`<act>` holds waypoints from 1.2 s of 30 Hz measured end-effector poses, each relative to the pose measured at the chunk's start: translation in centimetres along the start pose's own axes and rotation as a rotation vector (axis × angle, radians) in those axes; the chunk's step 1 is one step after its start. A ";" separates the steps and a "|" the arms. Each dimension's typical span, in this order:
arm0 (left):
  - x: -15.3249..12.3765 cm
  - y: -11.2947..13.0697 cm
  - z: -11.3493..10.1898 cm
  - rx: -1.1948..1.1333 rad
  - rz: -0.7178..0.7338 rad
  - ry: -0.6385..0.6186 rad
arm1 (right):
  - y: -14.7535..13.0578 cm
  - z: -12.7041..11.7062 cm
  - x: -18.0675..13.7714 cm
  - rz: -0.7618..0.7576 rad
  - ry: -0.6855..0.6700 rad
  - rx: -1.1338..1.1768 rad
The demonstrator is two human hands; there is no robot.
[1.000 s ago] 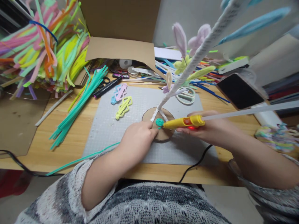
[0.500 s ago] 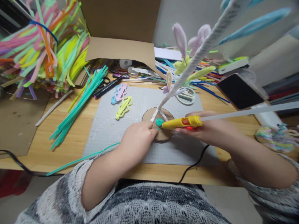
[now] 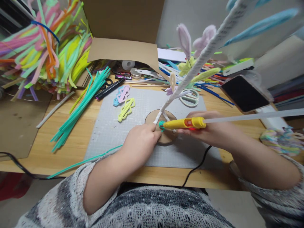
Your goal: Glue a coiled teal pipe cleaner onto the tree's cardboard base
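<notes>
A slanting white wrapped stem (image 3: 180,87) barred the far-right approach; a bare grey gridded mat (image 3: 147,98) gave passage between it and a yellow zigzag fuzzy piece (image 3: 126,109). Clearance beneath the yellow plastic glue gun (image 3: 177,123) seemed uncertain.

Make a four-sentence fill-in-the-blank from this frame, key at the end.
1. The glue gun is in the person's ____ hand.
2. The mat under the cardboard disc is coloured ____.
3. The zigzag piece nearest the left hand is coloured ____.
4. The white stem shows ____ legs where it meets the disc.

Missing words: right; gray; yellow; two.
</notes>
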State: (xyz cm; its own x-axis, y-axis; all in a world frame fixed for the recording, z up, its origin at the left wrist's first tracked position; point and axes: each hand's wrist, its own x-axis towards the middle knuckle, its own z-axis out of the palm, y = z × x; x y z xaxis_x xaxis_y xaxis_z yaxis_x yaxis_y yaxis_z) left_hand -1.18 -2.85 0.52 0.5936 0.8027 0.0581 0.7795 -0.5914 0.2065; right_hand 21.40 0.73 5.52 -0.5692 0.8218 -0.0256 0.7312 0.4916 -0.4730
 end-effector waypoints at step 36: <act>0.0 0.0 0.0 -0.031 0.008 -0.019 | -0.1 0.5 1.0 0.033 0.052 -0.065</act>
State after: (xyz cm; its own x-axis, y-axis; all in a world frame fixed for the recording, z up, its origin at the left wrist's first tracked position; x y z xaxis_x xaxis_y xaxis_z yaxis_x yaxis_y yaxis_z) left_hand -1.15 -2.83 0.55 0.6033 0.7964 0.0417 0.7685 -0.5946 0.2363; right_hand 20.58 1.37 5.07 -0.5253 0.8509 0.0069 0.7728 0.4805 -0.4146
